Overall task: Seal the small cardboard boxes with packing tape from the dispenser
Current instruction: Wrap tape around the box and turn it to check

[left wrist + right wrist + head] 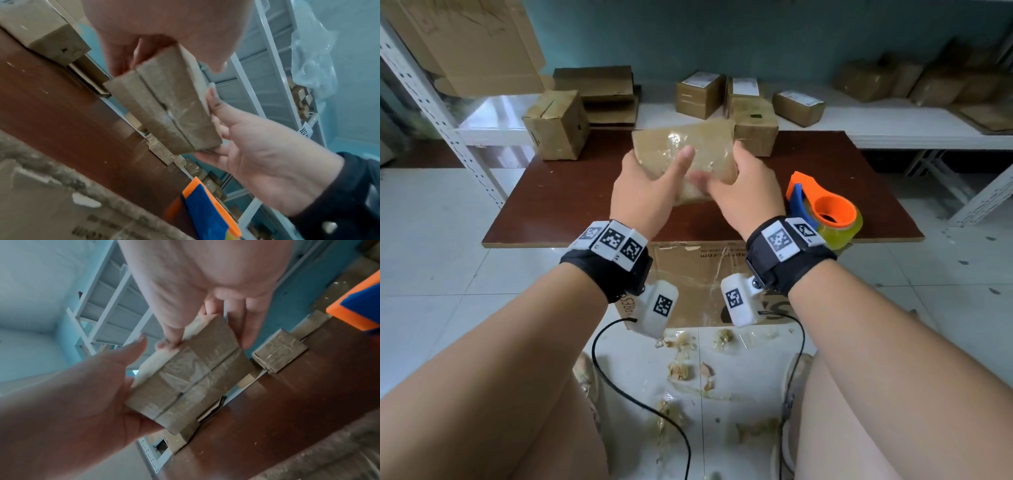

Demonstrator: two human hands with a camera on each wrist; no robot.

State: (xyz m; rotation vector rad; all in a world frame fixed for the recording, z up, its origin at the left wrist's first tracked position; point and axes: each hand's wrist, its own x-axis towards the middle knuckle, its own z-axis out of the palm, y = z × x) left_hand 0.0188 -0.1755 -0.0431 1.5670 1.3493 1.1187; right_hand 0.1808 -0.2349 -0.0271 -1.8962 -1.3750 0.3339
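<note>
A small cardboard box (pixel 685 154), rectangular and wrapped in glossy, wrinkled clear tape, is held in the air above the tabletop (pixel 558 202) between both hands. The grip of the left hand (pixel 643 192) is closed on the box's left end, with the thumb laid across the upper face and the fingers curled beneath. The grip of the right hand (pixel 746 195) is closed on the right end, thumb on top and fingers wrapped round the far edge. In the wrist views a flap seam is seen running along the box's underside (pixel 164 110) (pixel 193 378), covered with tape. The tape dispenser (pixel 823 209), of orange and blue plastic with a yellowish roll, is set on the tabletop just right of the right wrist. The tabletop is a dark reddish-brown board, smooth and slightly specked. Further taped boxes (pixel 556 125) are stood at its far edge and on the white shelf (pixel 893 126) behind, against a teal wall. Crumpled tape scraps (pixel 681 370) are strewn on the pale tiled floor (pixel 431 240).
</note>
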